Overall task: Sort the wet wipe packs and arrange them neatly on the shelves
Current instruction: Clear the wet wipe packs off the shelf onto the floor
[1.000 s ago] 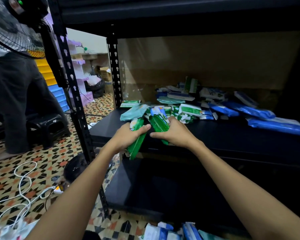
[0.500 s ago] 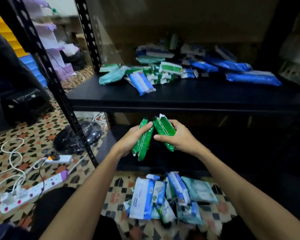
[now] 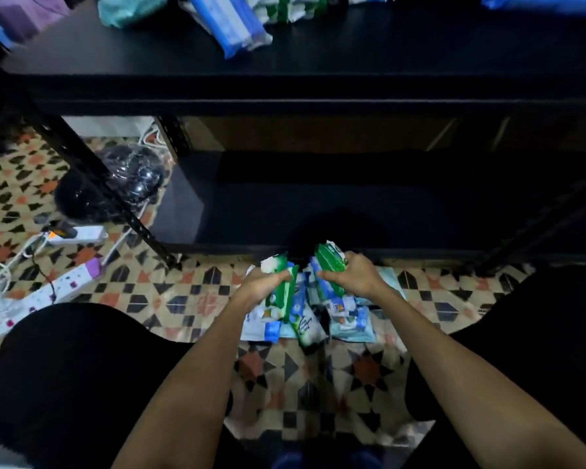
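Now green packs [image 3: 330,270] in both hands [image 3: 351,277].

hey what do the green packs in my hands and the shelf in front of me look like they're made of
Green packs: probably thin, glossy plastic film; they crinkle and catch light where the left hand and right hand grip them.
Lower shelf: a matte black board, material unclear; the perforated upright looks like painted metal.
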